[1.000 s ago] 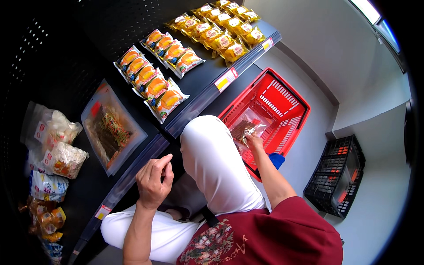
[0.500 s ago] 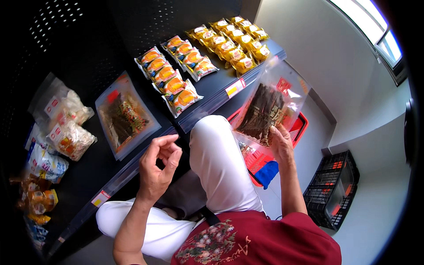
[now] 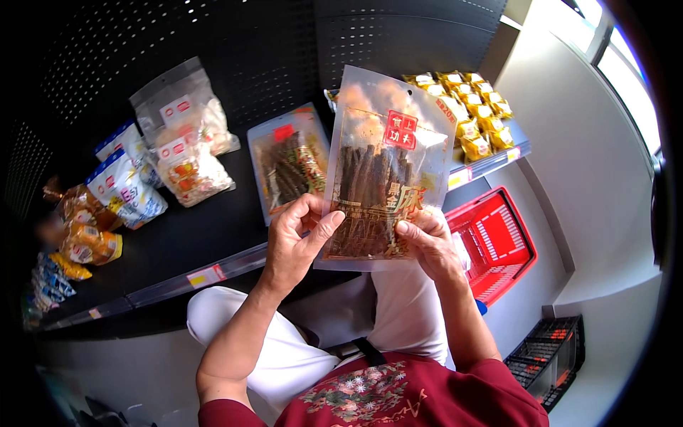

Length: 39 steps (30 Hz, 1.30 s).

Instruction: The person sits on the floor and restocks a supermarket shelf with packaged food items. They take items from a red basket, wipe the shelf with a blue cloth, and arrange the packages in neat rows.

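A clear pouch of dark brown snack sticks [image 3: 370, 167], printed with a red square and gold lettering, is held upright in front of me. My left hand [image 3: 293, 238] pinches its lower left side, thumb in front. My right hand [image 3: 435, 248] grips the lower right side, thumb on the front and fingers mostly hidden behind. On the shelf just beyond my left hand lies a similar flat pouch [image 3: 281, 160] with a red label, partly covered by the held one. The held pouch also hides most of the orange-and-white snack packs.
Bags of pale snacks [image 3: 196, 171], blue-and-white packets [image 3: 128, 188] and brown-orange packs [image 3: 89, 235] stand along the black shelf [image 3: 185, 238]. Rows of yellow packs [image 3: 473, 146] lie at its right end. A red basket [image 3: 523, 231] and black crate [image 3: 548, 356] are on the floor at right.
The pouch has moved left from above the red basket to in front of my chest. My left hand, empty before, has taken hold of its left side. The view has turned leftward.
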Each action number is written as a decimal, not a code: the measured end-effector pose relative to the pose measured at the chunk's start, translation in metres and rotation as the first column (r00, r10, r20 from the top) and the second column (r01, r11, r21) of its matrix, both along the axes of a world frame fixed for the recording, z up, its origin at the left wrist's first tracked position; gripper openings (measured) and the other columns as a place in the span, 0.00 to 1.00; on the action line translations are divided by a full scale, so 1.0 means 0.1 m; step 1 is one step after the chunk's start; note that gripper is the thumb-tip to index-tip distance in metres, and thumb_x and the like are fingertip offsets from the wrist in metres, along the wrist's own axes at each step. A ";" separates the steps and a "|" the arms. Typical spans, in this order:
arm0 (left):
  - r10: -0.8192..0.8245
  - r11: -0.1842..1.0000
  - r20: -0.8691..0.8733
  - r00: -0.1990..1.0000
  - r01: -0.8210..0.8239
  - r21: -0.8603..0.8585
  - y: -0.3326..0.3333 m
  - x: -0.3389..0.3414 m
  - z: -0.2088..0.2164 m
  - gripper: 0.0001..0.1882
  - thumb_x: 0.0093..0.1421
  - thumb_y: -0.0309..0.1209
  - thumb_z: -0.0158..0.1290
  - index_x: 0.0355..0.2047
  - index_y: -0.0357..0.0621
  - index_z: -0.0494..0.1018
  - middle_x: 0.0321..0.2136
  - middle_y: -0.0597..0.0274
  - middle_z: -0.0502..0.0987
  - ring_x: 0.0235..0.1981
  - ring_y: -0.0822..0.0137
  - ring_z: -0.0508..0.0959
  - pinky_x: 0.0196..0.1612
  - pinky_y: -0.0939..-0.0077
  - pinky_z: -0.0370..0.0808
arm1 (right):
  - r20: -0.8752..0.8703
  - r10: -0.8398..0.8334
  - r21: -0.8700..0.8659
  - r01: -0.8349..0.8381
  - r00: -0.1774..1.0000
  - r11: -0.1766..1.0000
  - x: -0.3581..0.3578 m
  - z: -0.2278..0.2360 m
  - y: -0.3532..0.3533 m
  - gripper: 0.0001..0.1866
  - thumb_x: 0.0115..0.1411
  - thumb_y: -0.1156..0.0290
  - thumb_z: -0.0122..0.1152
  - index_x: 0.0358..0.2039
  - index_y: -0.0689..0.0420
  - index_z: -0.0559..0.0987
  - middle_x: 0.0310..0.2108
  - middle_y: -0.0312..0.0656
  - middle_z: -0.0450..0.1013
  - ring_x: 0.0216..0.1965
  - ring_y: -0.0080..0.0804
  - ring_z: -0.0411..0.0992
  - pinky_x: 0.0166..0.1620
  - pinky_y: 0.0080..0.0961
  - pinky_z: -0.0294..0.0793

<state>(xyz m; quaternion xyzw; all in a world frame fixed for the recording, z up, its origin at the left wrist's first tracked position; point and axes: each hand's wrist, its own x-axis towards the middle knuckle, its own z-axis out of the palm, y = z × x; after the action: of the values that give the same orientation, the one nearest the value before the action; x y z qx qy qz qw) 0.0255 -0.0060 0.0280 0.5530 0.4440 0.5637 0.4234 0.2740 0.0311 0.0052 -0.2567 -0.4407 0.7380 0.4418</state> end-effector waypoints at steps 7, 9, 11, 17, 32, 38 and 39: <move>0.131 0.990 -0.058 0.990 -0.134 -0.046 -0.15 -0.20 -0.10 0.06 0.67 0.28 0.60 0.32 0.41 0.76 0.24 0.78 0.73 0.25 0.88 0.67 0.28 0.89 0.64 | 0.130 0.004 -0.054 0.003 0.992 0.999 -0.35 -0.33 0.00 0.19 0.65 0.65 0.67 0.55 0.58 0.79 0.48 0.34 0.80 0.46 0.19 0.75 0.52 0.22 0.72; 0.161 0.986 -0.077 0.984 -0.163 -0.019 -0.18 -0.19 -0.16 0.07 0.67 0.28 0.58 0.32 0.41 0.73 0.24 0.77 0.72 0.25 0.87 0.68 0.29 0.89 0.66 | 0.066 0.021 -0.108 -0.014 0.998 0.994 -0.41 -0.34 -0.02 0.21 0.64 0.65 0.68 0.56 0.58 0.78 0.48 0.34 0.80 0.46 0.20 0.75 0.52 0.22 0.73; 0.231 0.973 -0.110 0.967 -0.230 0.024 -0.20 -0.21 -0.21 0.08 0.66 0.26 0.58 0.30 0.40 0.71 0.23 0.73 0.73 0.25 0.84 0.69 0.29 0.84 0.70 | 0.026 0.014 -0.167 -0.010 1.000 0.986 -0.48 -0.28 -0.06 0.24 0.63 0.66 0.70 0.57 0.58 0.77 0.47 0.34 0.80 0.45 0.21 0.76 0.50 0.21 0.73; 0.433 0.901 -0.287 0.854 -0.399 0.170 -0.21 -0.23 -0.23 0.11 0.63 0.24 0.58 0.29 0.40 0.66 0.20 0.73 0.67 0.22 0.84 0.63 0.25 0.84 0.66 | 0.131 0.002 -0.105 0.012 0.991 0.994 -0.57 -0.31 -0.10 0.20 0.60 0.69 0.72 0.51 0.57 0.78 0.41 0.33 0.80 0.38 0.16 0.74 0.42 0.18 0.73; 0.409 0.908 -0.017 0.913 -0.408 -0.092 0.52 -0.97 -0.45 0.14 0.71 0.37 0.53 0.43 0.37 0.79 0.29 0.75 0.76 0.24 0.87 0.66 0.26 0.87 0.64 | 0.361 0.018 0.245 -0.113 0.932 0.963 -1.12 -0.03 1.16 0.13 0.66 0.69 0.65 0.46 0.63 0.78 0.31 0.38 0.79 0.28 0.19 0.76 0.28 0.19 0.76; 0.429 0.872 -0.168 0.888 -0.455 -0.180 0.58 -1.03 -0.57 0.13 0.70 0.35 0.54 0.45 0.38 0.79 0.28 0.71 0.78 0.24 0.83 0.71 0.25 0.85 0.68 | 0.551 -0.156 0.374 -0.076 0.820 0.924 -1.19 -0.26 1.39 0.15 0.66 0.69 0.64 0.47 0.68 0.78 0.33 0.42 0.81 0.31 0.20 0.78 0.30 0.19 0.79; 0.425 0.870 -0.184 0.886 -0.456 -0.186 0.57 -1.03 -0.58 0.13 0.70 0.34 0.54 0.44 0.36 0.79 0.28 0.68 0.80 0.26 0.82 0.73 0.29 0.83 0.71 | 0.589 -0.153 0.375 -0.101 0.793 0.922 -1.16 -0.25 1.37 0.16 0.65 0.70 0.64 0.48 0.68 0.78 0.34 0.43 0.81 0.31 0.21 0.79 0.30 0.20 0.79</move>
<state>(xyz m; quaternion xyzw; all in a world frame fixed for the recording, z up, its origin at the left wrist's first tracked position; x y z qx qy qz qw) -0.0773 0.0508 -0.0301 0.4230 0.6473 0.5523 0.3113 0.1582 0.1683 -0.0200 -0.3936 -0.6923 0.5078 0.3285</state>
